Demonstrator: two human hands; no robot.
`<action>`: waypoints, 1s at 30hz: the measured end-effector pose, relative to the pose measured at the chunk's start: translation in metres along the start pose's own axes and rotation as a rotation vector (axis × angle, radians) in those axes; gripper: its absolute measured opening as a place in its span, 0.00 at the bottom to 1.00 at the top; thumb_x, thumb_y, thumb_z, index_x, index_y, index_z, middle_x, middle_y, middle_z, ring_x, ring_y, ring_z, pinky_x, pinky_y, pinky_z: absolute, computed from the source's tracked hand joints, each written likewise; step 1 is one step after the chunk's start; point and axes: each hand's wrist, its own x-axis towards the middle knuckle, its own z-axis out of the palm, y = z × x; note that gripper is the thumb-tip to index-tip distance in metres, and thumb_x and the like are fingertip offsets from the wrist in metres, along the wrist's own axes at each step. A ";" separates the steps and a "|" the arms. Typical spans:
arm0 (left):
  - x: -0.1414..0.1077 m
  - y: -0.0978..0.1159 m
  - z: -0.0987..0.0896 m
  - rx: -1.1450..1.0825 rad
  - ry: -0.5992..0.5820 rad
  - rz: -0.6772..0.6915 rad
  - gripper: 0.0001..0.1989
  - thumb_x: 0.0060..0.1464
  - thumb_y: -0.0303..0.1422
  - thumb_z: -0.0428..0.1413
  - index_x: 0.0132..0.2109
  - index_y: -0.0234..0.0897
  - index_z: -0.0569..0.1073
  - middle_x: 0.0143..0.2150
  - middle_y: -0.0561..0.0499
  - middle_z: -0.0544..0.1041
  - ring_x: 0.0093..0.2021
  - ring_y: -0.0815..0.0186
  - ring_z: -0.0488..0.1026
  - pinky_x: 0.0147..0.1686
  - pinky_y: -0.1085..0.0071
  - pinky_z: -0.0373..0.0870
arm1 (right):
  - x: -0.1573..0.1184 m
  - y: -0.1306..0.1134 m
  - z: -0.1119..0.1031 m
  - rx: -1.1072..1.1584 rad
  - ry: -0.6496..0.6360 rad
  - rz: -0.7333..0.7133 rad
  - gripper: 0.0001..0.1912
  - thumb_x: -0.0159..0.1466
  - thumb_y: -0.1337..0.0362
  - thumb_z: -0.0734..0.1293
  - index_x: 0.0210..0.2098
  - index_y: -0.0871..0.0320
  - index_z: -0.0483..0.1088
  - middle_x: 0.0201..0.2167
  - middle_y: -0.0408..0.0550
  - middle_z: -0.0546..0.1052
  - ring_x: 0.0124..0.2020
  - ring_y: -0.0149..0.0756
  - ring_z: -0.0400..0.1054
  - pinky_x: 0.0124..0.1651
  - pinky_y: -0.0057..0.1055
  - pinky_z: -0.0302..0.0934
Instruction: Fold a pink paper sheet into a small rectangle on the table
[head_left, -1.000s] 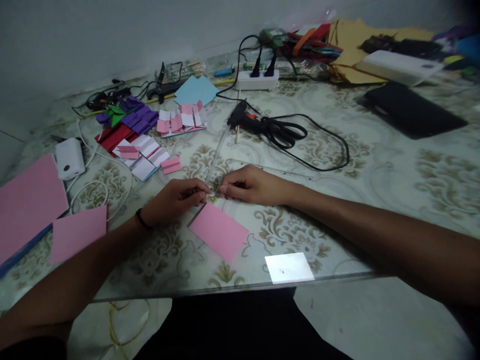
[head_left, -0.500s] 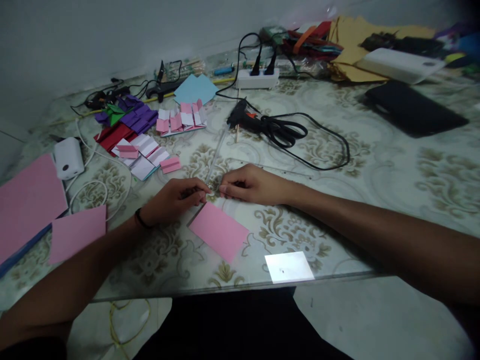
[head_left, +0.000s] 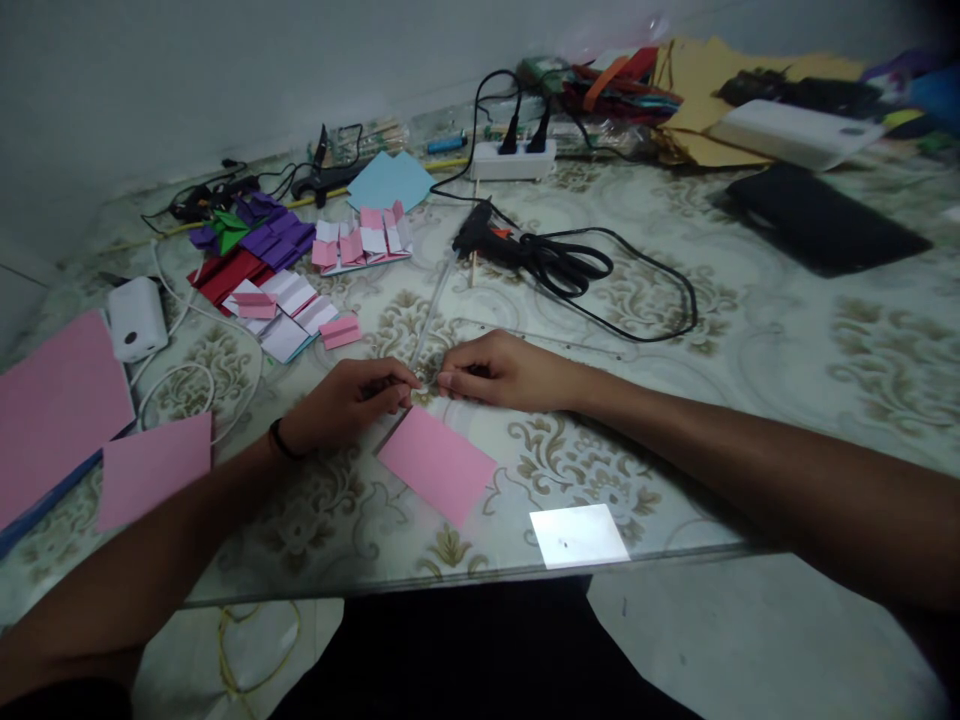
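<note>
My left hand (head_left: 360,393) and my right hand (head_left: 495,370) rest close together on the patterned table cover, fingertips almost meeting. Thumb and fingers are pinched on both; anything between them is too small or hidden to make out. Just below the left fingertips lies a pink paper rectangle (head_left: 439,463), flat on the table. A thin pale rod or strip (head_left: 433,312) runs from near the nozzle end of a black glue gun (head_left: 487,235) down toward my fingers. The glue gun lies on its side beyond my right hand, its cord looped beside it.
Folded paper pieces (head_left: 289,300) in white, pink, red and purple lie at the left. Nearby are pink sheets (head_left: 60,415) and a white device (head_left: 137,318) with a cable. A power strip (head_left: 514,160) stands behind; a black flat object (head_left: 829,220) lies right. A white card (head_left: 579,536) lies by the front edge.
</note>
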 end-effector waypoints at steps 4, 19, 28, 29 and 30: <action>-0.001 0.000 0.000 -0.019 -0.005 -0.013 0.12 0.68 0.37 0.56 0.47 0.34 0.79 0.33 0.52 0.79 0.31 0.70 0.74 0.32 0.76 0.68 | 0.000 0.000 0.000 0.007 0.009 0.000 0.19 0.73 0.57 0.62 0.37 0.64 0.78 0.26 0.44 0.76 0.25 0.27 0.63 0.31 0.24 0.55; 0.000 0.003 0.000 0.016 0.004 -0.003 0.11 0.68 0.37 0.56 0.46 0.34 0.79 0.32 0.51 0.80 0.30 0.70 0.75 0.31 0.76 0.67 | 0.000 0.000 0.000 0.000 -0.005 0.011 0.19 0.73 0.56 0.61 0.36 0.63 0.77 0.26 0.43 0.75 0.25 0.27 0.61 0.31 0.24 0.54; 0.000 0.004 0.000 0.008 0.006 -0.007 0.12 0.67 0.37 0.56 0.46 0.34 0.80 0.33 0.50 0.80 0.30 0.69 0.75 0.31 0.76 0.68 | 0.000 -0.001 0.000 0.000 -0.006 0.014 0.19 0.73 0.56 0.61 0.37 0.63 0.78 0.28 0.45 0.77 0.26 0.28 0.63 0.32 0.25 0.55; 0.000 0.004 0.000 0.013 0.005 -0.006 0.12 0.67 0.37 0.56 0.46 0.34 0.80 0.33 0.51 0.80 0.30 0.69 0.75 0.30 0.76 0.68 | 0.000 0.000 0.000 0.000 -0.007 0.012 0.19 0.73 0.56 0.61 0.37 0.63 0.78 0.28 0.45 0.77 0.26 0.28 0.63 0.32 0.25 0.55; 0.000 0.004 0.000 0.015 0.005 -0.004 0.11 0.68 0.37 0.56 0.46 0.34 0.80 0.33 0.51 0.80 0.30 0.70 0.75 0.30 0.76 0.67 | 0.000 0.000 0.000 -0.001 -0.006 0.011 0.20 0.73 0.56 0.61 0.37 0.63 0.78 0.28 0.45 0.77 0.26 0.28 0.63 0.32 0.25 0.55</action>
